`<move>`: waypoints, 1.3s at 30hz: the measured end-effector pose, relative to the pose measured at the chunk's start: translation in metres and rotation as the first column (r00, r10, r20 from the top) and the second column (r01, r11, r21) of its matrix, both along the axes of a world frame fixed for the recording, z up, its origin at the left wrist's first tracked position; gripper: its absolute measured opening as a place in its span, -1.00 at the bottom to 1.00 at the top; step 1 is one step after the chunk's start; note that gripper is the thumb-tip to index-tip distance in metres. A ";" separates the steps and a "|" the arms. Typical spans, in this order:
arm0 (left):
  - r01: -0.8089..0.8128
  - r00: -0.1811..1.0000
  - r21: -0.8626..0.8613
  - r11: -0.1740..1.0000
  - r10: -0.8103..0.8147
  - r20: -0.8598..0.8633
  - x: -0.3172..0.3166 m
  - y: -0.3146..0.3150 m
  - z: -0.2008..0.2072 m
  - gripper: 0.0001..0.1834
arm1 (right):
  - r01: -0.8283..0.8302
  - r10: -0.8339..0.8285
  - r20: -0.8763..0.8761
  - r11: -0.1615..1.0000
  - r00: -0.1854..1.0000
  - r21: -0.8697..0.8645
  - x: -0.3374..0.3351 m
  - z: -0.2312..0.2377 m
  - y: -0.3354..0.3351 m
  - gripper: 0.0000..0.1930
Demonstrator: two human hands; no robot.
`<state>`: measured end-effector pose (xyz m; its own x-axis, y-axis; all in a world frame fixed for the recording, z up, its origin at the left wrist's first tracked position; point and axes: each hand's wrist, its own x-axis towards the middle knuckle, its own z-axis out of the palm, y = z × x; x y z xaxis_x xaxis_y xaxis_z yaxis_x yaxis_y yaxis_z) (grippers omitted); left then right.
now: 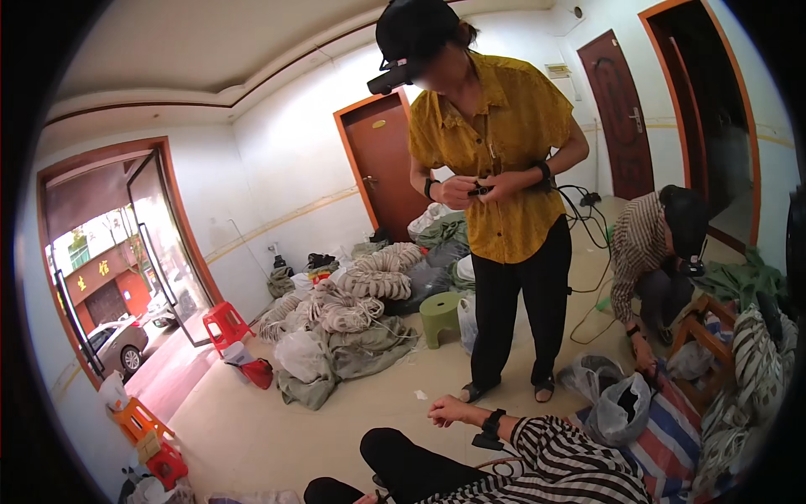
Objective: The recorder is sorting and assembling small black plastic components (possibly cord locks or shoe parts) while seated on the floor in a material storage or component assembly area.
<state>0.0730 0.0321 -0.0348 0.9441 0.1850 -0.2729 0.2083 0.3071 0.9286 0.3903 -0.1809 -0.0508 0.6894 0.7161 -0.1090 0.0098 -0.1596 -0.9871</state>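
Note:
My right hand point(451, 412) reaches out over the floor, with a black band and a small dark device at its wrist. Its fingers look curled, and I see nothing in them. Only a sliver of my left hand point(367, 499) shows at the lower edge beside my black-trousered knees, its fingers hidden. A thin cable point(501, 461) loops beneath my right forearm. In front of me stands a person in a yellow shirt point(512, 160), both hands at a small black object point(480, 190) at the waist. To the right, a crouching person in stripes point(645, 252) reaches toward a red, white and blue striped bag point(672, 433).
Coiled pale webbing point(382, 270) and grey-green sacks point(361, 353) are heaped mid-room near a green stool point(441, 317). A clear plastic bag point(620, 413), wooden frame point(709, 357) and more webbing point(760, 361) crowd the right. Red stools point(225, 326) stand by the open door at left.

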 end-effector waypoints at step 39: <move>0.048 0.997 -0.130 0.990 -0.055 -0.055 0.024 0.030 -0.034 -0.83 | 0.139 -0.122 -0.089 0.966 0.989 0.219 -0.005 -0.016 -0.001 -0.85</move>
